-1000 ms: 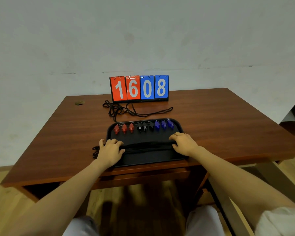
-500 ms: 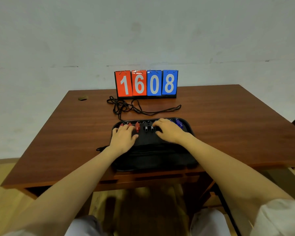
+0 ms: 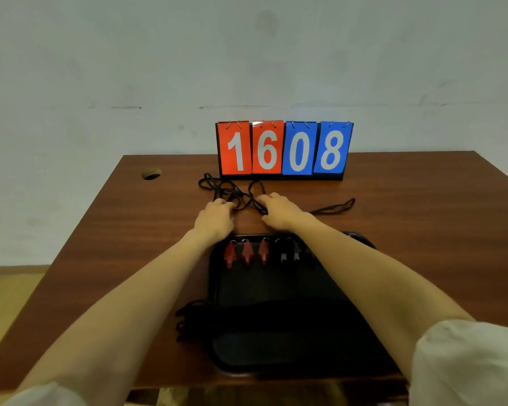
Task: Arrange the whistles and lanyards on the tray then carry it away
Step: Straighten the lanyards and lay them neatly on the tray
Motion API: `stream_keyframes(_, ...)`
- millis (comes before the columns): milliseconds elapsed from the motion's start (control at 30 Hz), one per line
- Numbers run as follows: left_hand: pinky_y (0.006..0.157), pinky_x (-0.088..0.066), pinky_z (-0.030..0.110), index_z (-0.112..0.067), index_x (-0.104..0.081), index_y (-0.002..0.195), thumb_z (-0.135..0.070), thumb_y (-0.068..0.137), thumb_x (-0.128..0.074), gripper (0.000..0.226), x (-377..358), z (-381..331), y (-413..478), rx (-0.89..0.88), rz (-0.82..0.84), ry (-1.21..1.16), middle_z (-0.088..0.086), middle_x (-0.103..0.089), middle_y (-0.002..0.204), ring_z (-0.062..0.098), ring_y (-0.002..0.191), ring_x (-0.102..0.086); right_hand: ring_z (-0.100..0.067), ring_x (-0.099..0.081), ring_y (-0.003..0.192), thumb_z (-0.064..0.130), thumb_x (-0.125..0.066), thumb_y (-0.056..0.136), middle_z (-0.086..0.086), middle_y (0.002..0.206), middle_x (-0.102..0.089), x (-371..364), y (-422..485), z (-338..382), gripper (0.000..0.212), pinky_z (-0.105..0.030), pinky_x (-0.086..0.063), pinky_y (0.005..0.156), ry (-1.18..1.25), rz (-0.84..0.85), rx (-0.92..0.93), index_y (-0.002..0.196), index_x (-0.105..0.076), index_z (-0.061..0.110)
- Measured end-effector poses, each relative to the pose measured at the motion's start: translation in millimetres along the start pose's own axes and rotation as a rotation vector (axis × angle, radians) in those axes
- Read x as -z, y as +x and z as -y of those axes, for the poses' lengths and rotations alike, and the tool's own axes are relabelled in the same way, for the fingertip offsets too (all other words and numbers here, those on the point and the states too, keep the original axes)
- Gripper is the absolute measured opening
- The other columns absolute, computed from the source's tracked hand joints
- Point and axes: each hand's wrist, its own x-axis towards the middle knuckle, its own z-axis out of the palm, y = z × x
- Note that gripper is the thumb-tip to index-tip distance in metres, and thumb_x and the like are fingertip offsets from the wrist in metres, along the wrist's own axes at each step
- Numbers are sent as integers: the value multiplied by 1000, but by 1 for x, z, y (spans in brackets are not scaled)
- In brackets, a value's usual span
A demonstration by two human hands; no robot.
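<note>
A black tray (image 3: 264, 291) lies near the table's front edge. Along its far rim stand three red whistles (image 3: 247, 253) and black whistles (image 3: 289, 253); my right forearm hides the rest of the row. Black lanyards (image 3: 194, 317) lie bunched over the tray's near half and spill off its left side. Beyond the tray a tangle of loose black lanyards (image 3: 226, 189) lies on the table, one loop (image 3: 335, 207) trailing right. My left hand (image 3: 216, 219) and my right hand (image 3: 279, 212) rest on this tangle, fingers curled onto the cords.
A flip scoreboard (image 3: 283, 150) reading 1608 stands at the back of the brown wooden table (image 3: 423, 230), just behind the lanyard tangle. A round cable hole (image 3: 151, 173) sits at the table's far left. A pale wall rises behind.
Both hands left the tray's near part, passed over the row of whistles and now reach the loose lanyards behind the tray. The camera moved closer to the table.
</note>
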Motion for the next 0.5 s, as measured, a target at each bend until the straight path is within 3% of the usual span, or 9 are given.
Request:
stream_keyframes(133,113,-22,53,-19,-35,144,-19,98,-38,46,-14,14,21,-18,93,57,5,-29,153,28,139,-28,-34,-27,136,14,-40,97,-12,150,-26,-17,25,-3,51,-48,-36,105,-68,38,-36,146,-28,21)
stream_keyframes(233,113,-5,62,-20,-35,145,-20,100,-33,45,-24,25,26,12,73,74,1,-27,154,23,141,-25,-35,-32,128,10,-37,98,-15,143,-31,-24,31,-11,41,-47,-38,96,-146,-50,-38,139,-33,13)
stream_keyframes(367,112,-1,63,-19,-36,143,-22,100,-33,44,-25,27,25,52,27,86,2,-29,153,26,140,-26,-35,-38,123,8,-39,96,-16,133,-41,-14,25,-35,37,-45,-40,94,-180,-146,-174,133,-37,8)
stream_keyframes(433,112,-2,64,-19,-34,144,-23,100,-33,45,-24,25,24,71,42,94,3,-27,153,29,140,-25,-35,-40,122,9,-38,97,-17,131,-44,-6,18,-48,34,-46,-40,95,-118,-150,-249,130,-40,8)
stream_keyframes(500,112,-2,64,-17,-33,144,-24,99,-34,45,-21,21,21,91,77,99,4,-26,153,30,141,-21,-35,-48,112,12,-39,98,-18,125,-51,2,8,-56,28,-44,-43,86,18,-181,-287,125,-43,8)
